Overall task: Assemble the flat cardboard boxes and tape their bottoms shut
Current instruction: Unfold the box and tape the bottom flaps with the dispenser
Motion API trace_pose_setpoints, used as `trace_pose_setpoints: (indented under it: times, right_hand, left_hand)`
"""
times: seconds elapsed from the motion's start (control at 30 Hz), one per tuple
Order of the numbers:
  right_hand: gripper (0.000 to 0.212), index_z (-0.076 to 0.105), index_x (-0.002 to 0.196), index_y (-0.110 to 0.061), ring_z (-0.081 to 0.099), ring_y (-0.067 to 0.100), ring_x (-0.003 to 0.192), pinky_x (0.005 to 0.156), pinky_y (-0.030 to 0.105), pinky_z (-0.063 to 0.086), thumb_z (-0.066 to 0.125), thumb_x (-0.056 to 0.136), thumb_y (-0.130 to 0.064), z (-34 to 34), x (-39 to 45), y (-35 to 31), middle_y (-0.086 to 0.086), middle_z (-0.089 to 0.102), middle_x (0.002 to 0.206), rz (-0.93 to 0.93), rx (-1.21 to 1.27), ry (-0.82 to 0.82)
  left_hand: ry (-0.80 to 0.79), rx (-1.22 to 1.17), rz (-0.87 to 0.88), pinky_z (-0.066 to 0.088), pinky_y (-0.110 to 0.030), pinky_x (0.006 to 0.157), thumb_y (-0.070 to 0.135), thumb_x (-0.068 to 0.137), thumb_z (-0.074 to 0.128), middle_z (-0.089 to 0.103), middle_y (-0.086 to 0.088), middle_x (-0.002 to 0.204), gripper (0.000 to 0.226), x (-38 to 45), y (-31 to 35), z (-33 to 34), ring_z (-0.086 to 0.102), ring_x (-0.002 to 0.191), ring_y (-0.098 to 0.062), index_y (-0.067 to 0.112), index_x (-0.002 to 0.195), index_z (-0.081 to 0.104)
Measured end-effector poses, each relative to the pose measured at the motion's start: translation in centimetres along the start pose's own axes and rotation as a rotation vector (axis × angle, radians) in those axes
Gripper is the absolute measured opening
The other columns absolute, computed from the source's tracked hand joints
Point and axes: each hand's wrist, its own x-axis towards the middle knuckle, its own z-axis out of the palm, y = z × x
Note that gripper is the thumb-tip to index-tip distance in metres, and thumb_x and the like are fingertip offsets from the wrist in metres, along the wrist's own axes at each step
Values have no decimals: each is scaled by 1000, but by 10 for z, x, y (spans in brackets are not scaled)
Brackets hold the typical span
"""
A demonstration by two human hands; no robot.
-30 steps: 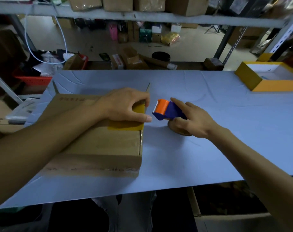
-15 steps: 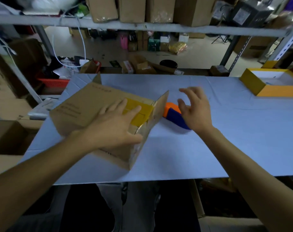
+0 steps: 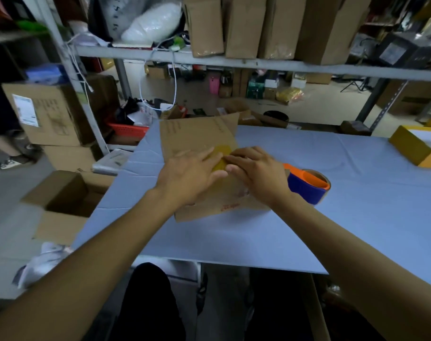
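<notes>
Pressing down on the cardboard box [image 3: 199, 143] with both hands, mid-table. Left hand [image 3: 192, 175] lies flat on the box's upper face, fingers straight and spread, fingertips on the yellow tape patch [image 3: 222, 153]. Right hand [image 3: 256, 171] is beside it, nearly touching the left, fingers lightly bent and resting on the same face by the tape patch; nothing is gripped by either hand, both are loose and flat against the cardboard. Motion blur softens the fingertips, so exact contact points are unclear.

Box sits on the light blue table [image 3: 332, 230], left of centre, its near edge on the tabletop and its far flap [image 3: 224, 126] sticking up toward the shelf. Red print shows on the near face; unreadable.

Tape dispenser [image 3: 308, 185], blue body with orange top, lies on the table just right of the right wrist, close to the box's right side. Whether it touches the box is hidden by the hand.

Yellow tray [image 3: 411, 148] sits at the far right table edge, well apart from the box. Open carton [image 3: 59, 198] stands on the floor left of the table. Metal shelf [image 3: 258, 64] above carries a row of brown cartons.
</notes>
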Motion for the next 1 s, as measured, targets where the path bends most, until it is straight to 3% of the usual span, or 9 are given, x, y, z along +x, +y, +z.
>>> trace_pose_setpoints:
  times: [0.17,0.3,0.4,0.47,0.57,0.67,0.73,0.87,1.0]
  right_hand:
    - [63,60,133,-24,54,24,117,68,42,56,28,94,-62,9,-4,9,0,60,131,-89,-121,-28]
    - [74,51,140,-29,48,20,121,74,40,56,27,85,-72,6,-4,12,-5,55,138,-92,-160,-103]
    - [71,57,135,-31,51,18,117,75,35,53,28,86,-74,4,-1,9,-7,59,133,-44,-89,-68]
    - [62,63,128,-29,55,18,114,73,34,52,33,91,-68,7,1,7,-6,63,128,-17,-38,-3]
    - [61,63,130,-26,55,19,114,76,36,54,36,90,-65,9,-1,7,-4,63,129,-44,-71,-9]
    - [68,61,132,-26,53,21,118,81,40,54,36,86,-69,4,1,8,-3,61,132,-52,-70,-67]
    - [77,60,132,-28,51,18,119,83,36,52,32,81,-77,3,3,6,-5,60,133,-1,-55,-91]
    - [78,66,125,-25,54,16,113,79,29,47,31,81,-79,8,5,-5,-5,64,127,93,-15,-30]
    - [78,67,124,-18,58,22,111,78,35,51,32,82,-74,7,2,-10,0,66,126,25,-101,-53]
  left_hand:
    - [235,69,-53,40,-37,102,61,92,27,52,-6,145,70,-15,8,16,50,132,-22,16,139,53]
    - [165,80,-13,31,-36,110,64,75,68,42,-1,154,88,-17,2,16,41,139,-18,21,147,41]
    - [195,-57,-25,33,-37,110,77,79,53,43,3,152,84,-17,-2,11,41,139,-17,25,144,46]
    - [251,-125,-17,36,-37,107,73,88,43,49,3,148,70,-14,-7,9,45,137,-18,26,139,53]
    - [278,-84,22,37,-38,106,65,88,52,51,2,146,64,-12,-10,15,47,135,-19,25,138,55]
    - [188,-50,18,30,-37,111,65,74,68,44,6,152,83,-12,-11,16,42,138,-17,29,145,45]
    - [157,-83,11,29,-39,110,71,70,65,42,9,152,87,-10,-13,13,42,136,-17,32,145,44]
    - [192,-171,45,33,-41,98,75,81,42,51,10,144,71,-8,-21,9,48,126,-20,33,137,53]
    - [201,-126,63,31,-40,103,66,82,58,48,10,148,70,-8,-22,14,45,133,-20,31,142,50]
